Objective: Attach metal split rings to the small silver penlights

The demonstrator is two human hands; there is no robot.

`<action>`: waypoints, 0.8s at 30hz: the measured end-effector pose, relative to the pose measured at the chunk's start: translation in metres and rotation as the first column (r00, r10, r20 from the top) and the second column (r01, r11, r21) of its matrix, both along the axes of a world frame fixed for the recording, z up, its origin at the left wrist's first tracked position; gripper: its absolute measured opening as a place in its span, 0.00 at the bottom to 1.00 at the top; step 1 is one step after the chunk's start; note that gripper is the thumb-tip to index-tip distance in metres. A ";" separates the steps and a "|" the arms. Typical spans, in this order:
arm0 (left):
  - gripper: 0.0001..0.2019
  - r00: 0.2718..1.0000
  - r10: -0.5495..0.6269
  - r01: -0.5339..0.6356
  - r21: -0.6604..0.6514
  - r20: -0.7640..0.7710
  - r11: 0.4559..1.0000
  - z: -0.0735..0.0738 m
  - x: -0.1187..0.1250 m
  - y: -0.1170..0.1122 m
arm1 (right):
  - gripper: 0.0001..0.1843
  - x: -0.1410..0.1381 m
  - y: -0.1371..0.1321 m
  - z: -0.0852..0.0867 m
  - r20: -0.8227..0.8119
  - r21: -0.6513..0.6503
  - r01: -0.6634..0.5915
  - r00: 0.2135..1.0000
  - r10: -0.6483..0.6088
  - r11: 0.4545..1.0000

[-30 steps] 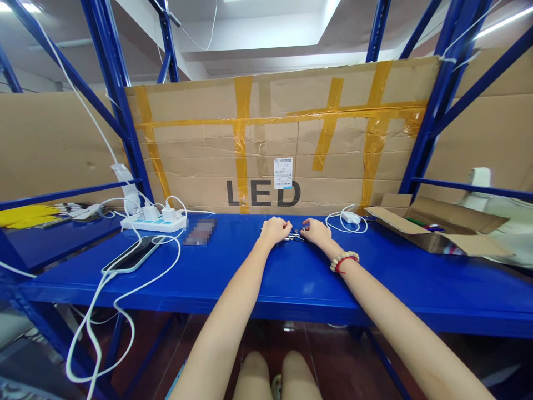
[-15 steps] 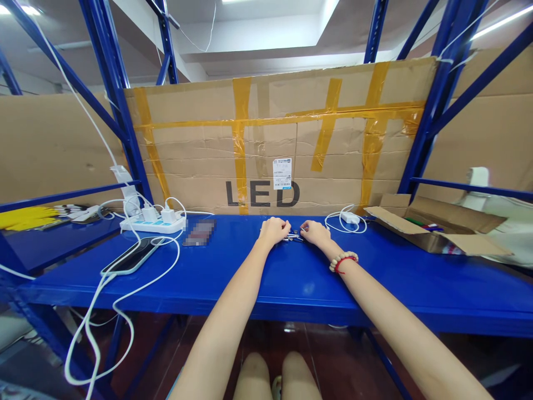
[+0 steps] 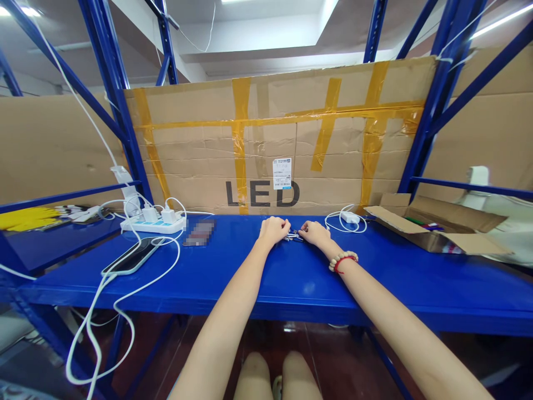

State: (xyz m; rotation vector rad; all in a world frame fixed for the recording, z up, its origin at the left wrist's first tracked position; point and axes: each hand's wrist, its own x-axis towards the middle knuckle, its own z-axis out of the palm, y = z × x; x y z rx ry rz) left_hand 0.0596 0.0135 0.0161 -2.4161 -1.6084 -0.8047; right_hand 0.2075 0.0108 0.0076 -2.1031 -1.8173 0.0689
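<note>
Both of my hands rest close together on the blue metal shelf [image 3: 291,278], near its back edge. My left hand [image 3: 273,230] is curled into a loose fist and my right hand [image 3: 315,233] is closed in a pinch. Between them lies a small cluster of shiny metal pieces [image 3: 293,235], too small to name, and the fingers of both hands touch it. A beaded bracelet with a red thread [image 3: 342,260] circles my right wrist.
A taped cardboard sheet marked LED [image 3: 283,144] stands behind the hands. To the left lie a white power strip [image 3: 153,224], a phone [image 3: 132,255] on a white cable and a small dark object [image 3: 200,231]. A white charger [image 3: 350,218] and an open carton [image 3: 437,228] sit right.
</note>
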 end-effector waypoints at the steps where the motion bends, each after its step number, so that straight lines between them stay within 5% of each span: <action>1: 0.23 1.000 0.005 -0.005 -0.005 -0.002 1.000 0.000 0.000 -0.001 | 0.13 0.000 0.000 0.000 -0.003 0.000 0.001 1.000 -0.001 1.000; 24: 0.23 1.000 -0.001 0.001 -0.016 -0.021 1.000 0.001 0.000 -0.001 | 0.20 0.000 0.002 0.001 -0.017 -0.005 0.023 1.000 -0.023 1.000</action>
